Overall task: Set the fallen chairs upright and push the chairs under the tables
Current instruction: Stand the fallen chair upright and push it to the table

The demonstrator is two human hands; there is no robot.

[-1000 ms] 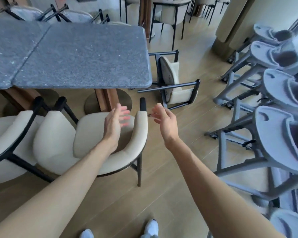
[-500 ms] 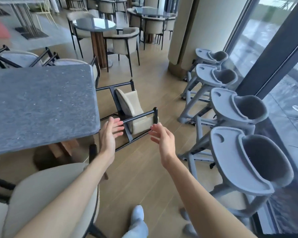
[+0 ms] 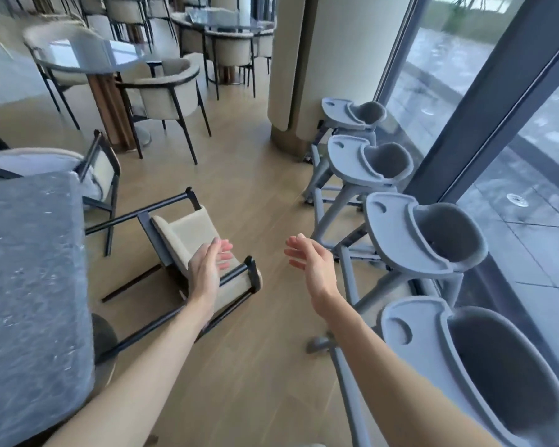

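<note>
Where the wooden floor [image 3: 249, 366] opens between counter and window, one fallen chair with cream cushions and a black metal frame [image 3: 188, 233] lies on its side, legs pointing toward the grey speckled stone counter [image 3: 29, 285] at left. Left hand [image 3: 207, 269] hovers above the chair's near end, fingers straight and relaxed, holding nothing; contact cannot be told. Right hand [image 3: 310, 266] held out beside it, palm inward, fingers loose, apart from the left and over bare floor. One cream armchair [image 3: 58, 162] stands at the counter's far end. Four grey plastic high chairs with trays [image 3: 397, 233] stand in a row along the window [image 3: 465, 75] at right; their seats hold nothing. Further back, a round glass-topped table [image 3: 110, 56] with two cream armchairs [image 3: 168, 91]; more tables and chairs behind, count unclear.
</note>
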